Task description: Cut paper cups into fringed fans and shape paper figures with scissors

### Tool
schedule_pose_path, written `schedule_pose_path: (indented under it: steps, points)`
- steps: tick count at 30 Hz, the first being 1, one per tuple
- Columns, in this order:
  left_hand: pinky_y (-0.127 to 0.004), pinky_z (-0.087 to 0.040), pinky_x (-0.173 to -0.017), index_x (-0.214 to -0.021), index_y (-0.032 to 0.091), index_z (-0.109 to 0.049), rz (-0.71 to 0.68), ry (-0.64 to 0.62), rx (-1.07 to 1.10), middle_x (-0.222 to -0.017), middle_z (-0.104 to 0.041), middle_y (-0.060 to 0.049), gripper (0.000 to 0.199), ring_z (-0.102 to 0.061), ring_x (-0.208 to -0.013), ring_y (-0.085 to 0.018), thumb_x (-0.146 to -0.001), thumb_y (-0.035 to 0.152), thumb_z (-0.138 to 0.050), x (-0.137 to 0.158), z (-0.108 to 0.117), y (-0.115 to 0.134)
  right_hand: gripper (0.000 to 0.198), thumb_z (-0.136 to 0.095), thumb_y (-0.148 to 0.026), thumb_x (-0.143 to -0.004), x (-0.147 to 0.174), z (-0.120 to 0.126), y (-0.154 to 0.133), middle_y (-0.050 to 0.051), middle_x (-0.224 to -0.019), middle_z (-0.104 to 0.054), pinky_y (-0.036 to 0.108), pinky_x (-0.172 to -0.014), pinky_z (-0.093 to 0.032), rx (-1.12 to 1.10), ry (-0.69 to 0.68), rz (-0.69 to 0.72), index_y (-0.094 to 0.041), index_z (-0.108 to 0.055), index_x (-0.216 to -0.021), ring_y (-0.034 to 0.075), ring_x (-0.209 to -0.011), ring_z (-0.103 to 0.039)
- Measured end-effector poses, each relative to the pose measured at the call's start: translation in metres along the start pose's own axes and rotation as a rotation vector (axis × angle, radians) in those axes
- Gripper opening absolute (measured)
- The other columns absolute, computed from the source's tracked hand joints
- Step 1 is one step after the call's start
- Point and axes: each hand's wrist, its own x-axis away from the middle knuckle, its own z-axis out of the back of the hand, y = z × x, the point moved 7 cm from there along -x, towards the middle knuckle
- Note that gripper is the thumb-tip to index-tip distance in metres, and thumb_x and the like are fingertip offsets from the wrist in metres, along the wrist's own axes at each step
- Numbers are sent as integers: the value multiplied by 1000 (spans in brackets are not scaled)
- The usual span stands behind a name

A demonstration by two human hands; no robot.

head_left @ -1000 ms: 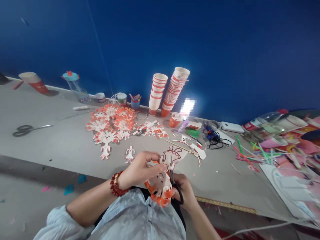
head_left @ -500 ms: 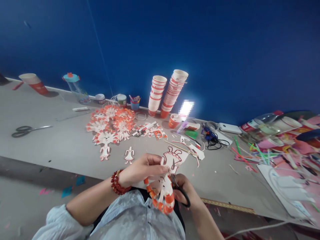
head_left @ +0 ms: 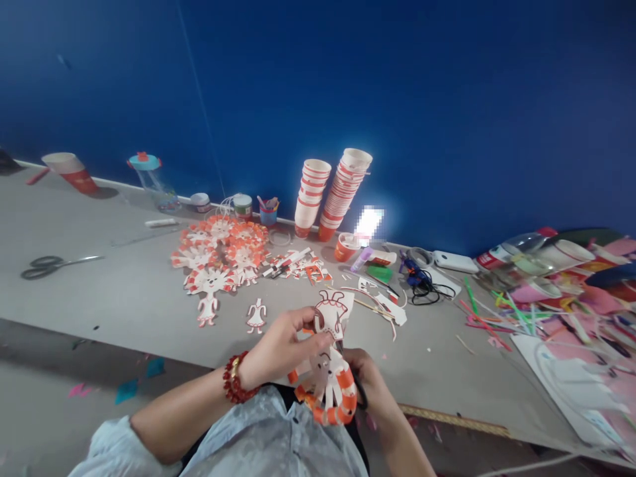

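- At lower centre of the frame, the paper figure (head_left: 328,314) is pinched by the left hand (head_left: 284,349), long axis running up-frame above the pinch.
- Scissors (head_left: 362,395) are held below-right by the right hand (head_left: 371,379); blade opening cannot be told.

Pale blue shirt (head_left: 271,434), red bracelets (head_left: 232,380)

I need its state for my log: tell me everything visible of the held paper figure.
The paper figure looks like white card. Its body, in a dress outlined in dark red, has feet toward the view's top; nearer is a drawn face, fringed with curling orange-and-white strips. The left hand pinches it mid-length over the near edge of the table; the right hand holds scissors, mostly hidden, beside it.
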Motion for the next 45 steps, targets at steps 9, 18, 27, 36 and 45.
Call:
schedule_pose_path:
  steps: [9, 18, 27, 36, 45]
  points:
    - [-21, -44, -67, -77, 14, -65, -9, -37, -76, -75, -67, -1, 13, -60, -72, -14, -84, 24, -59, -3, 7, 6, 15, -60, -28, -67, -2, -5, -3, -4, -50, -48, 20, -44, -31, 11, -42, -22, -17, -54, -59, 9, -45, -38]
    - [-20, -46, -66, -81, 15, -68, 4, -36, -93, -82, -71, -3, 13, -63, -77, -16, -84, 21, -57, -3, 5, 7, 23, -63, -31, -68, -4, 0, 7, -4, -51, -44, 21, -45, -28, 54, -11, 2, -17, -51, -54, 9, -48, -31]
    - [-23, -46, -66, -81, 14, -67, 17, -15, -53, -79, -70, -4, 17, -63, -75, -17, -85, 28, -59, -6, 5, -1, 26, -66, -32, -72, -7, 2, 8, -3, -53, -48, 22, -48, -36, -12, 26, 76, -16, -56, -54, 10, -49, -37]
    - [-23, -44, -68, -76, 14, -64, 7, 21, 16, -76, -68, -4, 18, -59, -72, -16, -84, 29, -60, -7, 4, -6, 25, -62, -27, -69, -10, 6, 12, -4, -50, -43, 23, -47, -36, 61, 122, 108, -18, -50, -49, 10, -49, -32]
    - [-24, -42, -67, -79, 14, -66, 45, 24, 52, -72, -64, -2, 19, -56, -69, -15, -83, 33, -62, -8, 4, -9, 23, -61, -27, -68, -11, 4, 5, -4, -51, -41, 24, -48, -34, 66, 133, 130, -18, -48, -50, 11, -51, -28]
